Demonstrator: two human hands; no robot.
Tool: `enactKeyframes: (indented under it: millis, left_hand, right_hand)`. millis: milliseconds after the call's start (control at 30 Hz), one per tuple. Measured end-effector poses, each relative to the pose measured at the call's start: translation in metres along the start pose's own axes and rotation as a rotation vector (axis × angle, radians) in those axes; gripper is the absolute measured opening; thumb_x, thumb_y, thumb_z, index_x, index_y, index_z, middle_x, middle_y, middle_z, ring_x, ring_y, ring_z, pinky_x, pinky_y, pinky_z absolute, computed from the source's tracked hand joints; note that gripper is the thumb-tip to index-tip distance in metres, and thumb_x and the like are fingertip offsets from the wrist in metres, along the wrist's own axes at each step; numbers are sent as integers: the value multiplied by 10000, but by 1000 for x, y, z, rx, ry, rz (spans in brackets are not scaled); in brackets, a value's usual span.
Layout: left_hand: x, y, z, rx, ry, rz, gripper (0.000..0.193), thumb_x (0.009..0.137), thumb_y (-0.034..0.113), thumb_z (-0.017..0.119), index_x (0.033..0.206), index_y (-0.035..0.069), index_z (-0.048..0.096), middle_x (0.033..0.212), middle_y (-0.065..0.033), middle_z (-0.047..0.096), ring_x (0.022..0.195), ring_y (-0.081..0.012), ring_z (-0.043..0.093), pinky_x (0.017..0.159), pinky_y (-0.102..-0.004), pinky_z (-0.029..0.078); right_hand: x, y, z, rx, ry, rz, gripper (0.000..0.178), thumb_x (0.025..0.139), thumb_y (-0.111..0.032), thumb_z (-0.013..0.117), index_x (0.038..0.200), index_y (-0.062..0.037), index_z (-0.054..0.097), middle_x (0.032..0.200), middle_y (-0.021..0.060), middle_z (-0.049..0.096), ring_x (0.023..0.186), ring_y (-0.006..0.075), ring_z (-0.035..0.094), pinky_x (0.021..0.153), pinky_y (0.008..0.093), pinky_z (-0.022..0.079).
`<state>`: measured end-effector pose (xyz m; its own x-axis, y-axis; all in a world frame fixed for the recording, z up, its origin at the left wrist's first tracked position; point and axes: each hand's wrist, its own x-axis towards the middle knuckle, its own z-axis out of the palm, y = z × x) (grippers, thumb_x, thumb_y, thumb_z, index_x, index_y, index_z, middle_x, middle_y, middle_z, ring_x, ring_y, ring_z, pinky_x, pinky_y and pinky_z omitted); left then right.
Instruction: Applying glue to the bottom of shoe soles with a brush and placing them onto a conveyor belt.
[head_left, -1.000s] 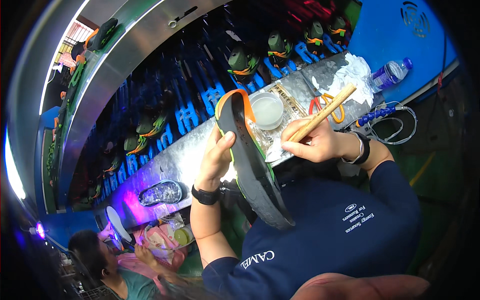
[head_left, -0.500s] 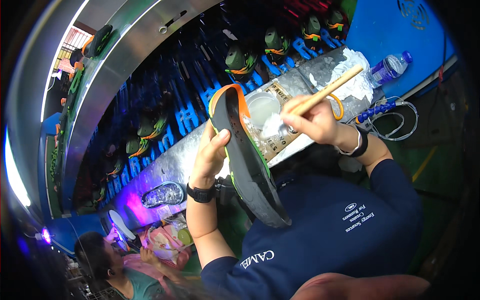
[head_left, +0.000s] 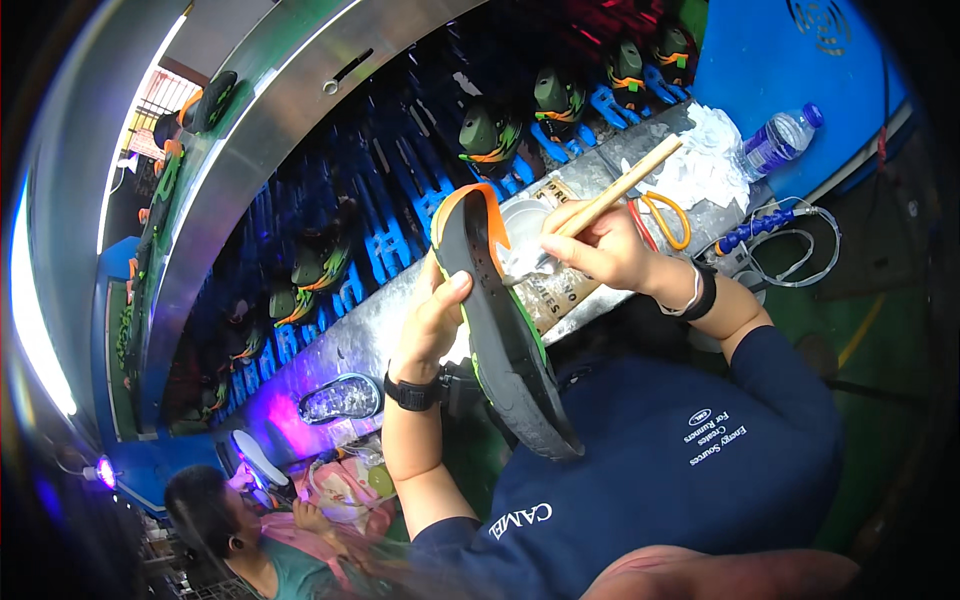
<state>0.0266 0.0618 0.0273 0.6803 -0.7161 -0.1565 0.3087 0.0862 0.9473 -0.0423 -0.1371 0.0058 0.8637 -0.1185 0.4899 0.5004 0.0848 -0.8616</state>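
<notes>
Okay, metal bench [head_left: 382,312] from eight o'clock up to one. Black sole [head_left: 497,322] with orange-and-green edging at centre, off the bench, orange end toward twelve, dark end toward five. Left hand [head_left: 430,312] at nine, wrapped round sole edge, thumb over the rim. Right hand [head_left: 608,245] at two, fingers pinched tight on wooden-handled brush [head_left: 630,184], white head just beside sole, contact impossible to tell. Pale cup [head_left: 522,213] at one. Probably mid-brushing: sole not yet set down; coated versus remaining area unreadable.
</notes>
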Motion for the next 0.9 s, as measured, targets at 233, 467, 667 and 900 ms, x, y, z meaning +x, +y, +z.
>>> enactKeyframes:
  millis: [233, 467, 667, 900]
  left_hand:
    - [-3, 48, 3, 346, 154, 439, 746, 626, 423, 561, 1206, 12, 335, 1130, -93, 437, 1023, -191, 439, 879, -309, 334]
    - [-12, 162, 71, 1015, 750, 1524, 807, 644, 476, 601, 1184, -18, 261, 1012, -164, 416, 888, -263, 464, 750, -391, 414]
    - [148, 256, 12, 1414, 824, 1280, 713, 614, 356, 708, 1086, -50, 360, 1054, -159, 402, 1014, -271, 381, 860, -379, 315]
    - [174, 272, -3, 1216, 411, 261, 610, 692, 303, 636, 1100, -98, 426, 914, -179, 571, 812, -200, 580, 679, -295, 466]
  right_hand:
    - [-15, -40, -46, 215, 245, 39, 68, 765, -35, 515, 804, 18, 533, 537, 13, 475, 376, 26, 363, 338, 158, 258]
    - [-56, -58, -117, 71, 590, -40, 77, 779, -66, 499, 779, 7, 523, 521, 11, 448, 362, 26, 329, 329, 156, 243]
    - [-69, -73, -122, 10, 642, -95, 109, 783, -109, 505, 781, 0, 511, 514, 0, 432, 369, 22, 329, 332, 153, 229]
    - [-73, -61, -133, -25, 667, -89, 106, 780, -106, 511, 772, -1, 507, 516, -5, 431, 372, 23, 330, 333, 156, 235]
